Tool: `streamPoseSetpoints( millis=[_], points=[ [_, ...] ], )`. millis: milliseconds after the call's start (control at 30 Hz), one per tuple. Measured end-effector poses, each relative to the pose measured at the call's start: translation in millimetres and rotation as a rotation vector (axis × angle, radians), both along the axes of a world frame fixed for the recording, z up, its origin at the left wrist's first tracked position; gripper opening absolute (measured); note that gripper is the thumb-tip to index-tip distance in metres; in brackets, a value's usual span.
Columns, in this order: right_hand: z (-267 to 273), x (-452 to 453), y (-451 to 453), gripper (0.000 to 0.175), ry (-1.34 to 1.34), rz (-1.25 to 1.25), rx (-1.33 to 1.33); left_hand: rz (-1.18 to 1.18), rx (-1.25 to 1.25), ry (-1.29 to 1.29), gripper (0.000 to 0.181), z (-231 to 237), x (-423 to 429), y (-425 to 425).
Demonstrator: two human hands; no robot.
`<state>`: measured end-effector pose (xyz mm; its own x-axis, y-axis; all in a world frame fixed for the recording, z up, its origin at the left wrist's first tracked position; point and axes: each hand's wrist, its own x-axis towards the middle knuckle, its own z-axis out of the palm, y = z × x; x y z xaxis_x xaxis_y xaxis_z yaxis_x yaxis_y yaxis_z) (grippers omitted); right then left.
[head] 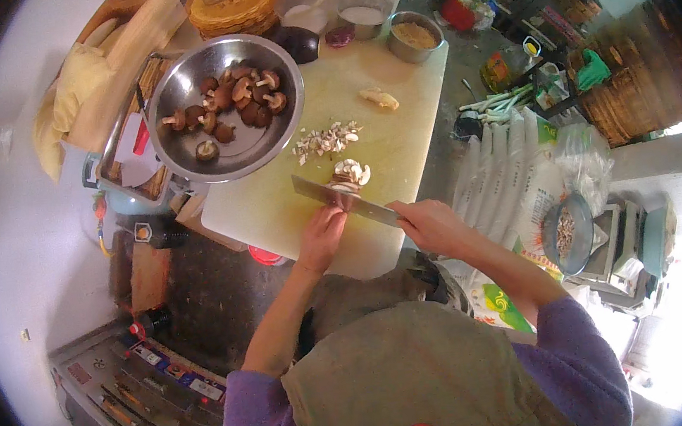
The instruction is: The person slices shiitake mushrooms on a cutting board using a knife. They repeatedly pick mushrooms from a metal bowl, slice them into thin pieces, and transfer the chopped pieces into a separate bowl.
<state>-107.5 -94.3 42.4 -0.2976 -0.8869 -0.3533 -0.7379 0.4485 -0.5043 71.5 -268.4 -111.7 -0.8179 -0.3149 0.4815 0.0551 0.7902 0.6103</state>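
My right hand (432, 223) grips the handle of a wide-bladed cleaver (346, 200), whose blade lies across sliced mushrooms (348, 175) on the pale cutting board (382, 246). My left hand (323, 235) is at the near side of the blade with its fingers bent together, on a piece of mushroom that the hand and blade mostly hide. Chopped mushroom pieces (328, 139) form a small pile beyond the slices. A steel bowl (172, 149) of whole brown mushrooms (247, 95) stands at the upper left. A piece of ginger (380, 98) lies farther up the board.
At the board's far end are an eggplant (298, 43), a red onion piece (340, 36) and a metal bowl of tan granules (414, 35). A metal tray (109, 169) is left of the mushroom bowl. Stacked white sacks (498, 165) and a bowl (587, 237) stand right.
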Motion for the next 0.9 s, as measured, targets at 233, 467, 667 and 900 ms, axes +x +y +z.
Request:
streamPoseSetpoints(
  millis=[233, 467, 667, 900],
  points=[
    [0, -3, -2, 0.032, 0.020, -0.042, -0.071, 0.028, -0.058, -0.052, 0.026, 0, -4, 0],
    [5, -10, 14, 0.032, -0.026, -0.037, -0.052, 0.128, 0.039, 0.135, 0.031, 56, 13, -18],
    [-5, -7, 14, 0.031, -0.020, 0.026, -0.089, 0.304, -0.203, -0.070, 0.018, 96, 10, -156],
    [-7, -7, 3, 0.037, 0.228, 0.053, 0.023, 0.527, -0.409, -0.885, 0.019, 73, -11, -279]
  ],
)
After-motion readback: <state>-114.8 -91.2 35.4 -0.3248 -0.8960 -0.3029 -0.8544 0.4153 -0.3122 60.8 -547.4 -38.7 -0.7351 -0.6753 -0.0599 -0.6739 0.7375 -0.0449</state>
